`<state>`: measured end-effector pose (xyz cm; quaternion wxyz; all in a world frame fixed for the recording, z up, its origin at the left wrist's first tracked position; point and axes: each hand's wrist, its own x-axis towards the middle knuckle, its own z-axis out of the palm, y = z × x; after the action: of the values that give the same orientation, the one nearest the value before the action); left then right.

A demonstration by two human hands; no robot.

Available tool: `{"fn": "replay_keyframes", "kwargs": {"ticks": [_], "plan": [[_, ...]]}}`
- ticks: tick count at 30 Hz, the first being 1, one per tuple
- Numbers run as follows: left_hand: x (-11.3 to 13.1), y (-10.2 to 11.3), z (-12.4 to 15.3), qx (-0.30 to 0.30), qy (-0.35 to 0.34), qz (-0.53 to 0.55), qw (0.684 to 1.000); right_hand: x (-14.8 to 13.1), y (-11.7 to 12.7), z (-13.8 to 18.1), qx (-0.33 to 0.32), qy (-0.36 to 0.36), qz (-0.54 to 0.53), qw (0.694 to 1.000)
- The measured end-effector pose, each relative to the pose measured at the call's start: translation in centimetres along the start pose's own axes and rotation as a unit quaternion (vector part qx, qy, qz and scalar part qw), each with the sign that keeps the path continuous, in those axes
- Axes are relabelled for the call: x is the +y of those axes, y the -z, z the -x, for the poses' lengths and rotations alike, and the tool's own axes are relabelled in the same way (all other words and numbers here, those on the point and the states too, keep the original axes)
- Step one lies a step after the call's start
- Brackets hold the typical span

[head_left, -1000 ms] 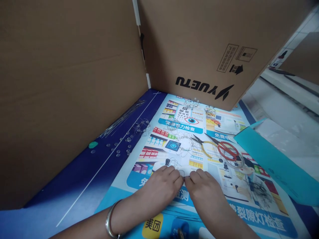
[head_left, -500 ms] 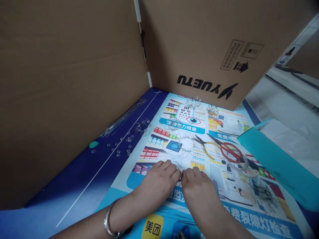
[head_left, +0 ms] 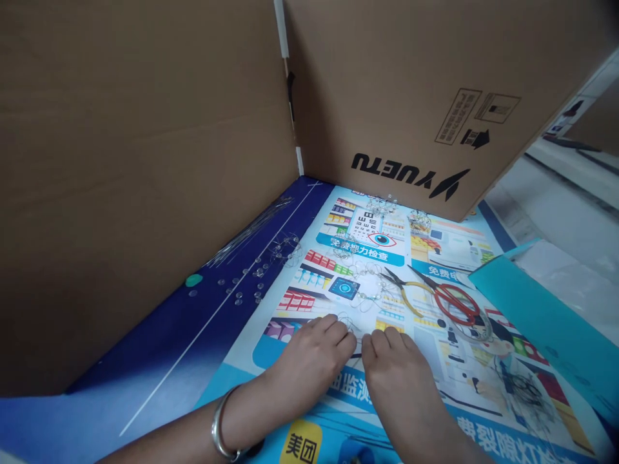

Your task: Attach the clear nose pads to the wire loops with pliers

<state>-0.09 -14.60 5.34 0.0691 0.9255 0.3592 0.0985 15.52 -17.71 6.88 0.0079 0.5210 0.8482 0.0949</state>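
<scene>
My left hand (head_left: 316,357) is closed, its fingertips pinched on thin wire. A fine loop of that wire (head_left: 346,320) shows just beyond the knuckles. Beside it, a small gap away, my right hand (head_left: 399,364) is also curled shut; the wire seems to run between the two, though the fingertips are hidden from above. A ring of wire and clear beads (head_left: 368,283) lies ahead of my hands. To its right rest yellow-handled pliers (head_left: 410,293) and red-handled scissors (head_left: 454,301), their tips pointing left.
Cardboard panels (head_left: 169,161) stand at the left and back. Loose clear beads (head_left: 238,296), a green piece (head_left: 193,280) and a bundle of straight wires (head_left: 246,235) lie at left. A teal box (head_left: 541,316) and tangled wire (head_left: 527,390) are at right.
My hands have drawn slightly apart, widening the gap between the fingertips. The whole view has shifted a little, so everything sits further right and lower.
</scene>
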Motion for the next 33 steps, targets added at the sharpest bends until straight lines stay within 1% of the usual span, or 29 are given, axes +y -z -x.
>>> {"fn": "replay_keyframes", "kwargs": {"ticks": [4, 10, 16, 19, 22, 25, 29, 33], "plan": [[0.3, 0.0, 0.0, -0.003, -0.022, 0.000, 1.000, -0.4, -0.2, 0.0, 0.000, -0.010, -0.012, 1.000], [0.3, -0.3, 0.0, 0.008, -0.020, -0.016, 1.000, -0.8, -0.5, 0.1, -0.004, -0.029, -0.015, 0.999], [0.1, -0.4, 0.0, 0.017, -0.010, -0.013, 1.000, -0.4, -0.8, 0.0, 0.017, -0.019, -0.013, 1.000], [-0.1, -0.4, 0.0, 0.016, 0.011, 0.001, 1.000, 0.2, -1.1, -0.2, -0.005, -0.022, -0.047, 0.999], [-0.5, -0.6, -0.1, 0.028, 0.035, 0.026, 0.999, 1.0, -1.5, -0.3, -0.030, -0.044, -0.132, 0.990], [-0.9, -0.9, -0.1, 0.043, 0.064, 0.069, 0.995, 1.8, -2.0, -0.4, -0.025, -0.067, -0.259, 0.963], [-1.4, -0.9, -0.2, 0.062, 0.087, 0.154, 0.982, 2.4, -2.2, -0.5, -0.008, -0.090, -0.424, 0.901], [-1.6, -1.1, -0.4, 0.081, 0.097, 0.244, 0.961, 2.5, -2.4, -0.6, -0.013, -0.115, -0.514, 0.850]]}}
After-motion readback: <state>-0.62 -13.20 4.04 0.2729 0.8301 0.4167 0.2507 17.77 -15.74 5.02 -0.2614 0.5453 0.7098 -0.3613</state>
